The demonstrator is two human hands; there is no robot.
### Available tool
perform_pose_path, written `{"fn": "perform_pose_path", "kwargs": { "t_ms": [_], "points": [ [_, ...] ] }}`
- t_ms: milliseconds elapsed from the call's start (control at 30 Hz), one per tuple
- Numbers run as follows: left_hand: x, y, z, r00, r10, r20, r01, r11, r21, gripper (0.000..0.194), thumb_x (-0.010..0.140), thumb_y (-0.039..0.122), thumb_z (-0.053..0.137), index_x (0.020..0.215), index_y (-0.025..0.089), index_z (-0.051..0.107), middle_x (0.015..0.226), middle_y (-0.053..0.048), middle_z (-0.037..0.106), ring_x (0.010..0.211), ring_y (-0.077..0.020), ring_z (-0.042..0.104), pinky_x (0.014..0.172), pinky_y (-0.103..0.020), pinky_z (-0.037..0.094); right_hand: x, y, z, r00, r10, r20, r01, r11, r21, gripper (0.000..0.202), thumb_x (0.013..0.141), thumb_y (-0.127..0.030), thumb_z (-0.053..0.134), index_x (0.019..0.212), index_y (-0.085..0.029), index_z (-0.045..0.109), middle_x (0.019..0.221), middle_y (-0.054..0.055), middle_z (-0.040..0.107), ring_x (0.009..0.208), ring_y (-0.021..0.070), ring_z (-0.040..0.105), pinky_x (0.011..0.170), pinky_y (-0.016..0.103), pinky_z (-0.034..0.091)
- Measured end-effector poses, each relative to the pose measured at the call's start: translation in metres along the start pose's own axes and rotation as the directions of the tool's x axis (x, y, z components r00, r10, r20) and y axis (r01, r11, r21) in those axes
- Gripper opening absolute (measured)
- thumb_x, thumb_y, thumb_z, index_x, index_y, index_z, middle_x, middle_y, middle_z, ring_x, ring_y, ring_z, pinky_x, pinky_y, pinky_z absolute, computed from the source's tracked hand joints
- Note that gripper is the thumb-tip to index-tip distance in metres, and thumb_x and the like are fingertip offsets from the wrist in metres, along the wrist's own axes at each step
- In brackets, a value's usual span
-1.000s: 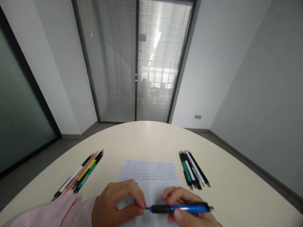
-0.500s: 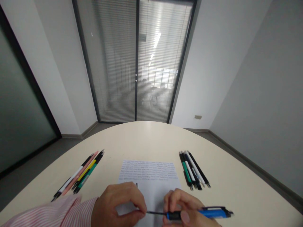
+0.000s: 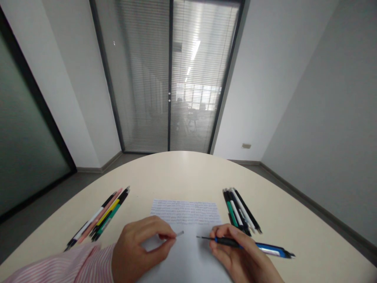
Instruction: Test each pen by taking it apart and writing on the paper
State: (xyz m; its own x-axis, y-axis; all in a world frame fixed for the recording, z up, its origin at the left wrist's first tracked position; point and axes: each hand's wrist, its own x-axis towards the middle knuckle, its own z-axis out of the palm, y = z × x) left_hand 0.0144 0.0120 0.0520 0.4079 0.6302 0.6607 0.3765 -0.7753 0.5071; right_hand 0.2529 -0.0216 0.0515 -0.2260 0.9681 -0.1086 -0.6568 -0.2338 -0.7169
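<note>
My left hand (image 3: 149,245) is closed in a pinch, thumb against forefinger, over the paper. From its fingertips pokes a small, thin greyish piece (image 3: 180,233), too small to name for sure. My right hand (image 3: 235,247) grips a blue and black pen (image 3: 271,250), lying nearly level with its clip end to the right. Out of the pen's open left end sticks a thin dark refill (image 3: 204,237), its tip bare and a short gap away from the left hand's piece. Beneath both hands lies a sheet of paper (image 3: 185,251) with rows of handwriting along its top.
Several pens (image 3: 101,220) in white, pink, yellow and green lie side by side at the left. Another group of pens (image 3: 240,210), black, white and green, lies just beyond my right hand. The pale table (image 3: 188,173) has a rounded far edge.
My left hand has drawn away from the refill tip, with the small greyish piece now showing in its fingers. My right hand and the pen have moved up, and more of the hand shows.
</note>
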Motion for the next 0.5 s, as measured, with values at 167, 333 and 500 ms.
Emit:
{"fn": "perform_pose_path", "kwargs": {
  "t_ms": [167, 333, 500],
  "points": [
    [-0.005, -0.004, 0.007, 0.981, 0.18, 0.078, -0.191, 0.966, 0.175, 0.007, 0.087, 0.015, 0.058, 0.084, 0.019, 0.063, 0.071, -0.001, 0.07, 0.062, -0.0143, 0.065, 0.062, -0.021, 0.049, 0.0, -0.001, 0.002, 0.999, -0.02, -0.026, 0.02, 1.0, -0.007, 0.023, 0.074, -0.034, 0.075, 0.074, -0.011, 0.074, 0.084, 0.008, 0.069, 0.081, 0.0186, 0.063, 0.08, 0.028, 0.05],
    [-0.004, -0.004, 0.015, 0.949, 0.275, 0.151, -0.311, 0.892, 0.328, 0.027, 0.096, 0.019, 0.043, 0.078, 0.018, 0.064, 0.066, -0.003, 0.067, 0.059, -0.0156, 0.061, 0.058, -0.024, 0.048, 0.0, 0.001, 0.004, 1.0, -0.012, -0.004, 0.011, 0.999, -0.051, 0.024, 0.075, -0.035, 0.074, 0.073, -0.011, 0.074, 0.084, 0.008, 0.069, 0.082, 0.0186, 0.062, 0.081, 0.028, 0.05],
    [0.001, -0.003, 0.013, 0.949, 0.223, 0.222, -0.292, 0.888, 0.355, 0.04, 0.1, 0.023, 0.032, 0.074, 0.017, 0.062, 0.064, -0.003, 0.064, 0.058, -0.015, 0.059, 0.054, -0.023, 0.046, -0.001, 0.002, 0.005, 0.999, -0.019, -0.029, 0.017, 0.997, -0.081, 0.023, 0.074, -0.035, 0.074, 0.073, -0.012, 0.073, 0.086, 0.008, 0.069, 0.083, 0.0194, 0.063, 0.082, 0.029, 0.05]
  ]
}}
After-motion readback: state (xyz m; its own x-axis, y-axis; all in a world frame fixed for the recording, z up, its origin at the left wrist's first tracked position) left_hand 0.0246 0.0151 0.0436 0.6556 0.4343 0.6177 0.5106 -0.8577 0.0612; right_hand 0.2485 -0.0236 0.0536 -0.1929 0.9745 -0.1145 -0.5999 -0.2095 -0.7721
